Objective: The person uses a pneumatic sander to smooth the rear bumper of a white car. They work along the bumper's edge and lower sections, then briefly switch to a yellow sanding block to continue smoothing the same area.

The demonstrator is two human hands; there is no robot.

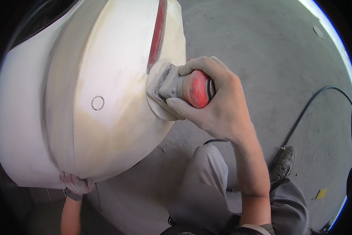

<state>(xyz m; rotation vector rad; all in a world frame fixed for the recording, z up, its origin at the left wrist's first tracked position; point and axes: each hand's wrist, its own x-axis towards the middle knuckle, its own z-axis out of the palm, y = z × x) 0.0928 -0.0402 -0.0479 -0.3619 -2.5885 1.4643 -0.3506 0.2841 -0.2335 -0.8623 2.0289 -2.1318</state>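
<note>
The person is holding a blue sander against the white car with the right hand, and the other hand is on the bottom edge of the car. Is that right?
Not quite: the sander is red and grey, not blue. The head view shows the right hand wrapped around it, pressing its round pad against the white car panel just below the red tail light. The left hand does rest on the panel's bottom edge.
</note>
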